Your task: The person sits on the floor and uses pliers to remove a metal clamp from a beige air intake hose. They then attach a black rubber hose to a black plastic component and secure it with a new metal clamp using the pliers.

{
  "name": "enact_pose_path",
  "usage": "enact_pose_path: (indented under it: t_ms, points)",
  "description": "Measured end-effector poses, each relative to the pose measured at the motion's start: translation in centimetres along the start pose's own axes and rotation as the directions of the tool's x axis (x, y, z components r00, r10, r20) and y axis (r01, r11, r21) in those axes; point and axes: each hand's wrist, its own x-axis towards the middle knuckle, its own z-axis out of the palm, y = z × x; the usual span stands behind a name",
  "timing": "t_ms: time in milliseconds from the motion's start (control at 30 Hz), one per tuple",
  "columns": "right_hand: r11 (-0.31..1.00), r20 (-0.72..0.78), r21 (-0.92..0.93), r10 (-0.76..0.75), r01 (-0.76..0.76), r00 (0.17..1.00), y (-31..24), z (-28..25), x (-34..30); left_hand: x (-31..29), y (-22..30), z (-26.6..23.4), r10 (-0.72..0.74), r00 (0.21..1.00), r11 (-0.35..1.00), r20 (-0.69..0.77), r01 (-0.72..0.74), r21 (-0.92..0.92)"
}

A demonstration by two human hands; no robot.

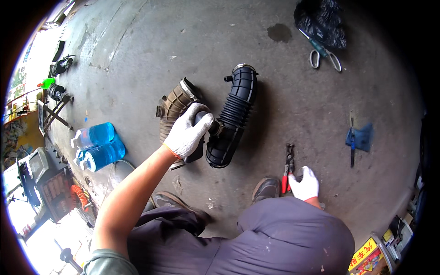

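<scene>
While the left grip (187, 133) pinches a black piece (200, 117), the black hose (237, 107) slants away rightward.

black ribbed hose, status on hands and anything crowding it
Left hand gripping dark part at black ribbed hose. Right hand at red-handled pliers. Brown hose close on left.

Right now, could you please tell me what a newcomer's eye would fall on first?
Probably the black hose mid-picture, with the brown hose to its left and the white-gloved left hand gripping a black part close to both. Next, likely the bright blue bottles at left and the red-handled pliers beside the right hand.
</scene>
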Motion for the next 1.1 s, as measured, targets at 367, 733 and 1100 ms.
enact_pose_path:
  t_ms: [367,733,1100]
  points:
    - [0.991,0.030,0.016,0.131,-0.132,0.991,-3.4,2.0,-0.8,-0.4,0.6,0.1,-0.064,0.998,0.996,0.014,0.065,-0.065]
    - [-0.272,0.565,0.740,-0.246,-0.616,0.788,-3.5,-4.4,-1.0,-0.5,1.4,-0.6,-0.148,0.983,0.982,0.107,0.159,-0.106]
    - [0.726,0.097,0.344,-0.658,0.595,0.747,-16.1,-9.8,3.3,-0.5,1.1,-0.6,-0.147,0.985,0.985,0.095,0.155,-0.082]
